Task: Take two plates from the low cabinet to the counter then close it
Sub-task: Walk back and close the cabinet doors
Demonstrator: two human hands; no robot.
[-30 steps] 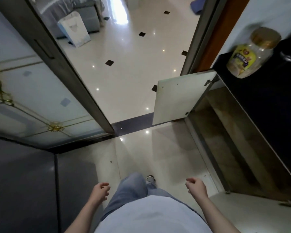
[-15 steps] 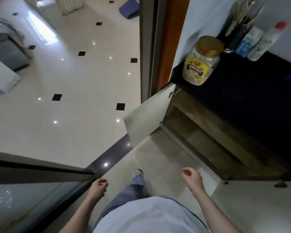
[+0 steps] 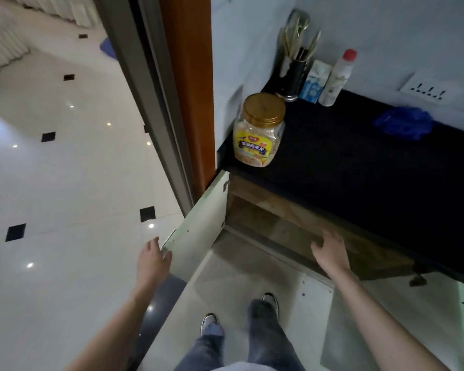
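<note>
Left hand [image 3: 153,259] sits at the free edge of the low cabinet's left door [image 3: 198,231], fingers fairly straight and loosely together, thumb toward the door's inner face. The door runs away from it toward one o'clock. Whether skin truly touches the edge I cannot tell. My right hand [image 3: 330,250] is wide, fingers fanned, palm down, holding nothing. It hovers at the front of the open cabinet [image 3: 273,223], whose dim wooden inside spreads from my fingertips toward ten o'clock.

Both forearms rise bare from the bottom of the view, the left from seven o'clock, the right from five. The cabinet's right door [image 3: 373,303] stands open at five o'clock of my right hand, cut off by the frame.

Above the opening the dark counter [image 3: 359,170] fills the twelve-to-two o'clock side, with a gold-lidded jar [image 3: 260,129] at its near left corner. A utensil holder [image 3: 295,73], a small carton [image 3: 315,81] and a white bottle [image 3: 335,79] stand at the wall, and a blue glove [image 3: 402,124] lies at two o'clock. The cabinet's depth lies under the counter's lip, too dark for me to make out what it holds.
</note>
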